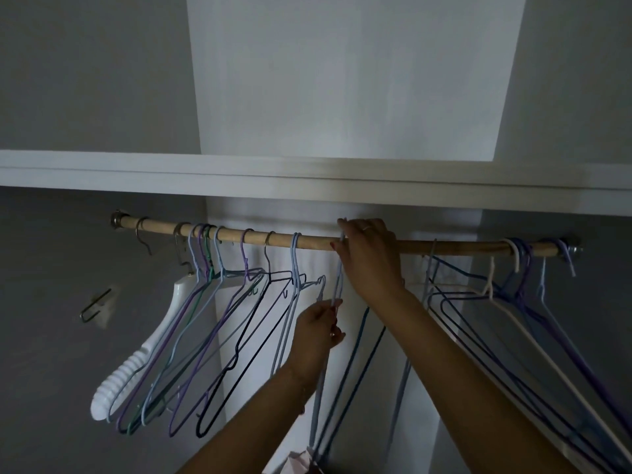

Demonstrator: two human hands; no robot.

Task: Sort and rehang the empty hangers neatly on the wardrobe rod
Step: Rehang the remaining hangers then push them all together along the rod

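A thin wire hanger (338,285), pale blue, is being set on the wooden rod (314,241) near its middle; its hook is pinched at rod height by the fingers of the right hand (371,254), which is curled over the rod from the near side; a ring is seen on one finger. Lower down, the neck of the same hanger is pinched by the left hand (318,333), its fingers bent round the wire; whether more than one hanger is held in that pinch cannot be told, since several blue wires run down together below the hands.

Such a hanger is judged light, springy and easily bent; it is likely to twist and snag on its neighbours, so it is best taken at the neck just under the hook, where the wire is doubled and stiffest. The coating is probably slightly slippery against the wood.

To the left, a spread group of wire hangers (219,302) in purple, green, blue and black is hung on the rod, with a thick white plastic hanger (136,357) at the far left; to the right, a crowded, tangled bunch of hangers (513,292) is pressed toward the rod's right end.

The wardrobe serves as the only container; a white shelf (307,176) lies above the rod, and nothing is seen on it from this angle; something pale pink (302,461) is glimpsed at the bottom edge, not identifiable.
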